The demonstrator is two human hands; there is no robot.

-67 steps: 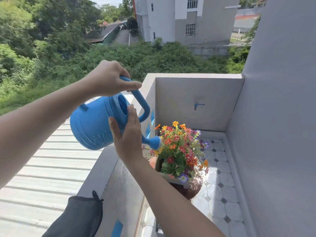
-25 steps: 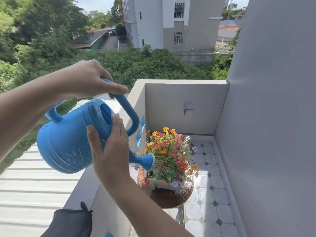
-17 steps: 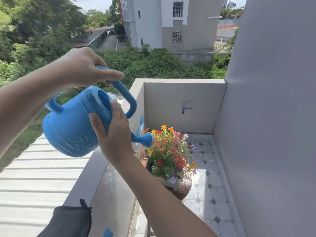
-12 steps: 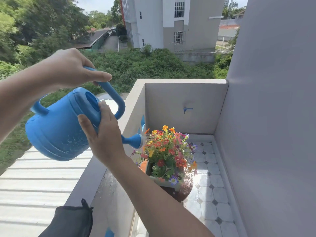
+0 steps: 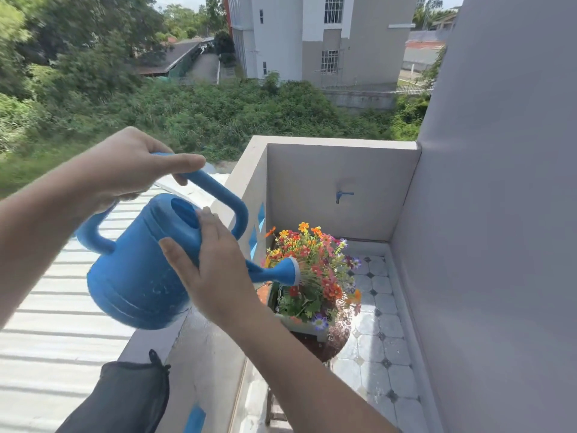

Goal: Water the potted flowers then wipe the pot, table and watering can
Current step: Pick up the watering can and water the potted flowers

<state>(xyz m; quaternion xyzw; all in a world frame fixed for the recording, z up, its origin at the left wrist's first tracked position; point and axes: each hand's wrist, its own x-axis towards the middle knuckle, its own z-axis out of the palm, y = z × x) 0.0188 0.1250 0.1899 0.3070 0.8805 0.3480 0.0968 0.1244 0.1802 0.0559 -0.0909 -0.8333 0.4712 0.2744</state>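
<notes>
Grey walls (image 5: 327,182), wet tiles (image 5: 374,348); left hand (image 5: 125,164) round can (image 5: 137,276) handle, right hand (image 5: 215,276) flat.

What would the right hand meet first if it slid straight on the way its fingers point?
The right hand, flat on the blue watering can, would probably meet the can's arched top handle first, near where the left hand grips it; depth is unclear.

Bright sun lights a balcony corner with grey walls (image 5: 327,170), a wet white-tiled floor (image 5: 387,326) and a blue tap (image 5: 343,195). Beyond lie a corrugated roof (image 5: 46,339), bushes (image 5: 218,114) and a pale building (image 5: 327,35).
</notes>
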